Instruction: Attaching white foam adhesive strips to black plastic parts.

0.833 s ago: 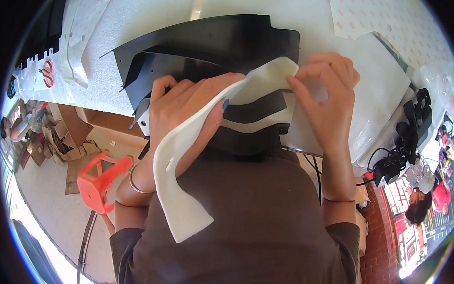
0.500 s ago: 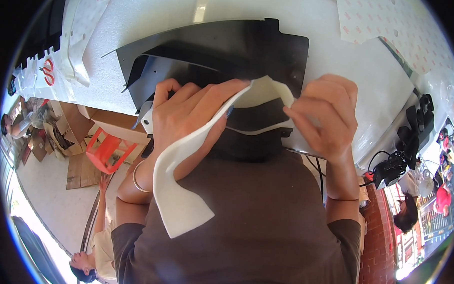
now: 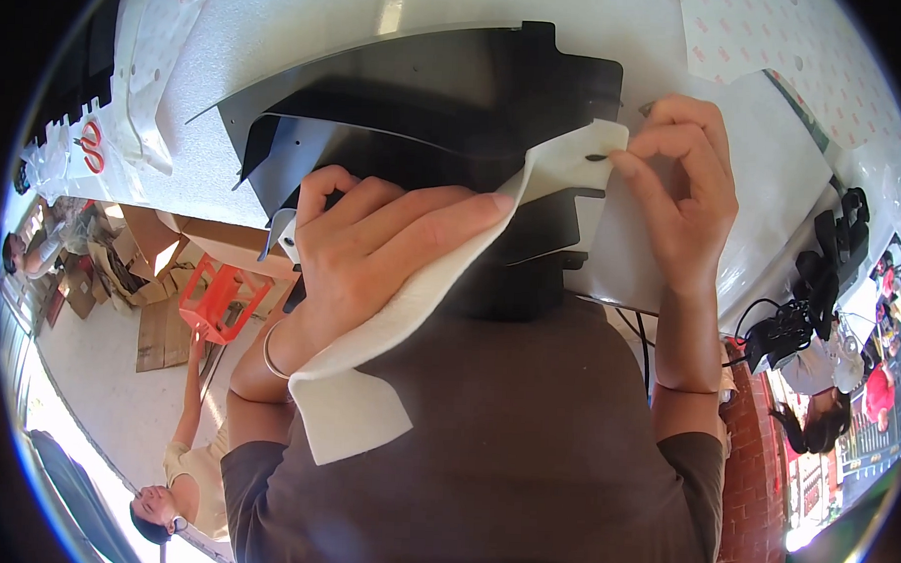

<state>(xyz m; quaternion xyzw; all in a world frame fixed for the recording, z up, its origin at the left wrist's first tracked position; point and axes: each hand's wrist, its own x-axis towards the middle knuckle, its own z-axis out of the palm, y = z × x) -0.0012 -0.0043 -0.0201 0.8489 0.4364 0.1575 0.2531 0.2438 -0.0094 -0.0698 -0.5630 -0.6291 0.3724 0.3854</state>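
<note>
A long strip of cream felt [image 3: 420,298] runs slantwise in front of me, its lower end folded over and hanging by my left forearm. My left hand [image 3: 372,254] grips the strip near its middle, fingers on top and thumb hidden behind. At its far right end, beside a small dark hole, the fingertips of my right hand [image 3: 687,181] pinch the edge. Beneath both hands lies a curved black sheet part [image 3: 467,79] with a notched corner, and more black pieces sit under the strip.
Red-handled scissors [image 3: 91,147] lie at the left on clear plastic. Printed backing sheet [image 3: 766,44] covers the far right of the white table [image 3: 280,37]. Black cables [image 3: 778,335] bunch at the right edge. On the floor at left, another person's hand reaches a red stool [image 3: 222,298].
My right hand has moved up and right, drawing the strip's curled end out straighter; the hole now shows. The person at left has reached the red stool.
</note>
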